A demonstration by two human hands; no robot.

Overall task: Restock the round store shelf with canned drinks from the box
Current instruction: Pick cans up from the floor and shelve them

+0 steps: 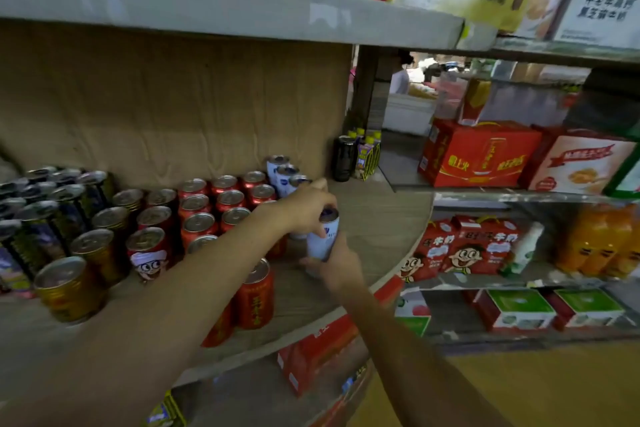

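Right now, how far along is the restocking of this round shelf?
Red cans and a few white cans already stand in rows. Both hands, left hand and right hand, hold another white can over the round shelf, where bare space remains.

Both forearms are bare to each hand, with no sleeves, watch or rings visible.

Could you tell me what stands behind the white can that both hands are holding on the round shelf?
Behind the white can, more white cans stand in a row toward the brown backing. The left hand covers the nearest one partly.
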